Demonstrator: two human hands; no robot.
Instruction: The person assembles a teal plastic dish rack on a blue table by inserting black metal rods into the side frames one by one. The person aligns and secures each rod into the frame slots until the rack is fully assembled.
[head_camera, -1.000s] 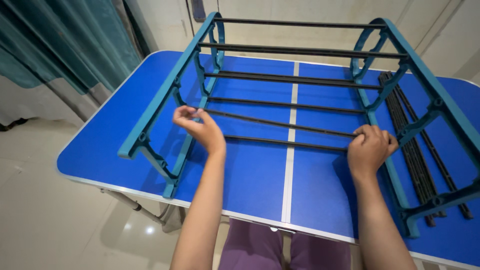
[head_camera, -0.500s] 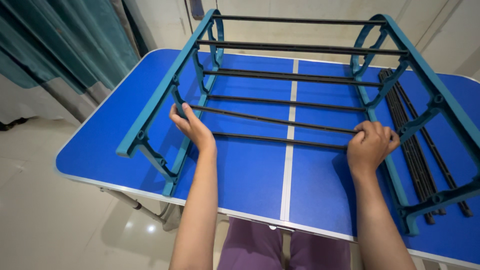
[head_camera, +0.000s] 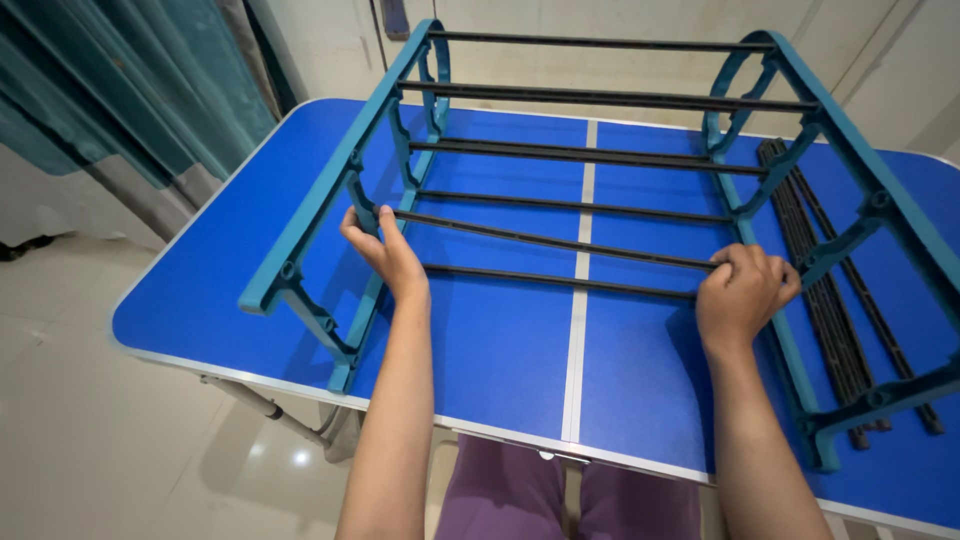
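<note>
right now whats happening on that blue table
A person is working on a teal rack frame with black rods, lying on a blue folding table. The left hand grips one end of a black rod at the left side frame; the right hand holds the other end. Spare black rods lie at the right.

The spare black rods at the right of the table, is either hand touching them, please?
No, the spare black rods lie untouched beside the rack, which both hands grip.

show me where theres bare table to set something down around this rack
Bare blue table runs along the near edge between the left hand and right hand, and left of the teal rack. It is crowded at the right, where loose black rods lie beside the frame.
</note>
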